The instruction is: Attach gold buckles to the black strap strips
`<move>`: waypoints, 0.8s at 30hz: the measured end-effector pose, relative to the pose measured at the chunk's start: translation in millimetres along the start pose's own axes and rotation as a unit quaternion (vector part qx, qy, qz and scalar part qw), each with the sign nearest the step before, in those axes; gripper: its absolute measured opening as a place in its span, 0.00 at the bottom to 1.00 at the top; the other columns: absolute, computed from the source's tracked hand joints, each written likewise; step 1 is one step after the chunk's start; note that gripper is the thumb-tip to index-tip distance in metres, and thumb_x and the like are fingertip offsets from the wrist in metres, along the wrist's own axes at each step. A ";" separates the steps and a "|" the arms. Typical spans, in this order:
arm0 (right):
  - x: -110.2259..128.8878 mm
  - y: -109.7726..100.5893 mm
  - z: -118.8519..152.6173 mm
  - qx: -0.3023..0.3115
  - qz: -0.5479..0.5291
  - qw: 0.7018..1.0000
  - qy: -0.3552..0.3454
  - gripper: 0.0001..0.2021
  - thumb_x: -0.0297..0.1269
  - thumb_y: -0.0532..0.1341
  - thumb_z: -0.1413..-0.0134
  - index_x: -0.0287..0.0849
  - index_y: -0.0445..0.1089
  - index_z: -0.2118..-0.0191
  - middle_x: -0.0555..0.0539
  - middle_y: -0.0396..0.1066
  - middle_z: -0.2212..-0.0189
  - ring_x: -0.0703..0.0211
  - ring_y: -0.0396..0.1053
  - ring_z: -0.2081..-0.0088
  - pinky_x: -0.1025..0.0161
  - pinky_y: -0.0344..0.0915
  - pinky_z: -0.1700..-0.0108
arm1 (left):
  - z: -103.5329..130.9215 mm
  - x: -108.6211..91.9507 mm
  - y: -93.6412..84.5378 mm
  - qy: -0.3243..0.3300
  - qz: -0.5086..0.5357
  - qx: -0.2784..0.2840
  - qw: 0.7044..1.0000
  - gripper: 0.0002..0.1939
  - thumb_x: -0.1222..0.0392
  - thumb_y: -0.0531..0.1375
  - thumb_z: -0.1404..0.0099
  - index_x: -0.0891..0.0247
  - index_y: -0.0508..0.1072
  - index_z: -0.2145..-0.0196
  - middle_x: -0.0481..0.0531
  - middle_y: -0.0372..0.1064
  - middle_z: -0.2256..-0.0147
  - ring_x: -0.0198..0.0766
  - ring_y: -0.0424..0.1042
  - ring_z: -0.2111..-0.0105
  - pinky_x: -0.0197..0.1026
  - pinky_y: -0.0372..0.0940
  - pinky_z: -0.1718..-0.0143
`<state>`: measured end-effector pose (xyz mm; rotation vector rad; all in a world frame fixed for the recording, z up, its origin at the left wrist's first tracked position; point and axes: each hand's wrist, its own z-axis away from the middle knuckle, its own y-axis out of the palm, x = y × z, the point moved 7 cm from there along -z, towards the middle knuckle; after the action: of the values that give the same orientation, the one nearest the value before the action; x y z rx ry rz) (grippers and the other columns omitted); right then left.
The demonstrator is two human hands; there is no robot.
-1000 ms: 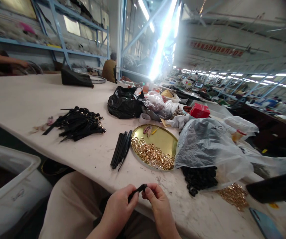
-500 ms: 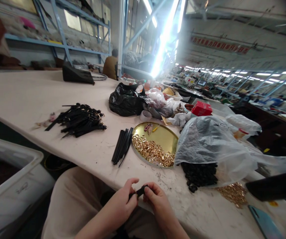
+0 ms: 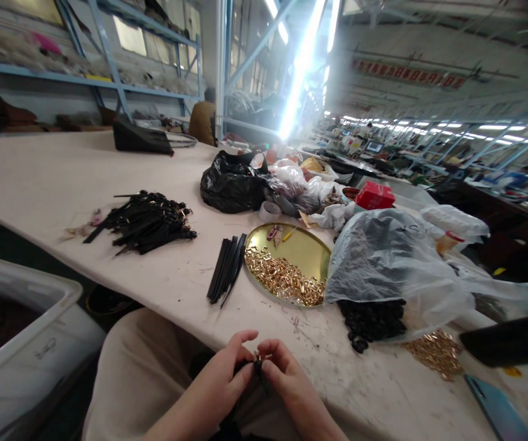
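Observation:
Both hands are close together over the lap at the table's front edge. My left hand pinches a small black strap piece from the left, its index finger raised. From the right, my right hand pinches the same piece between thumb and fingers. A bit of gold metal shows at its top, between the fingertips; the rest is mostly hidden. Beyond the hands lie a bundle of flat black strips and a round gold tray with many gold buckles.
A pile of black straps lies at left on the table. Behind are a black plastic bag and a red box. Rightward are a clear bag, black parts, gold pieces and a phone. A white bin stands left.
The black piece has turned between my fingers from lying sideways to pointing down, and gold metal now shows at its top. My right hand has shifted slightly left. The view has moved a little.

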<state>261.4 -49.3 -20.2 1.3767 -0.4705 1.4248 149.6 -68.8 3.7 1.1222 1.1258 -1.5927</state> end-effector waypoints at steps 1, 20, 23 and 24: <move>-1.9 3.7 -0.1 0.022 -0.006 1.000 0.013 0.19 0.47 0.68 0.62 0.44 0.67 0.64 0.52 0.68 0.72 0.61 0.64 0.68 0.64 0.58 0.64 | 0.6 0.5 -0.7 -0.005 -0.011 -0.005 1.000 0.21 0.61 0.51 0.41 0.61 0.54 0.49 0.48 0.69 0.69 0.36 0.68 0.68 0.38 0.60 0.62; 5.0 -8.7 2.6 -0.069 0.207 0.974 -0.053 0.16 0.49 0.60 0.56 0.44 0.55 0.77 0.58 0.51 0.83 0.65 0.50 0.79 0.66 0.50 0.75 | 15.7 10.4 1.5 -0.082 -0.006 0.028 0.996 0.07 0.62 0.54 0.47 0.64 0.67 0.68 0.43 0.63 0.76 0.33 0.63 0.74 0.34 0.55 0.74; 5.2 -9.0 3.3 -0.097 0.261 0.958 -0.074 0.12 0.43 0.59 0.55 0.44 0.54 0.77 0.58 0.51 0.82 0.65 0.50 0.79 0.66 0.51 0.76 | 16.7 12.8 2.5 -0.085 0.022 0.033 0.996 0.08 0.65 0.54 0.47 0.64 0.67 0.68 0.43 0.63 0.76 0.32 0.62 0.75 0.34 0.56 0.73; 4.4 -8.9 3.5 -0.104 0.272 0.954 -0.075 0.11 0.42 0.58 0.55 0.44 0.54 0.76 0.58 0.51 0.82 0.65 0.51 0.79 0.66 0.51 0.76 | 17.1 13.5 1.9 -0.085 0.019 0.031 0.996 0.08 0.65 0.54 0.48 0.64 0.67 0.68 0.43 0.63 0.76 0.32 0.62 0.75 0.34 0.56 0.74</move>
<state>271.6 -47.2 -18.7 1.2375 -1.1355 1.6500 145.3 -87.6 -6.5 1.0203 0.9434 -1.6691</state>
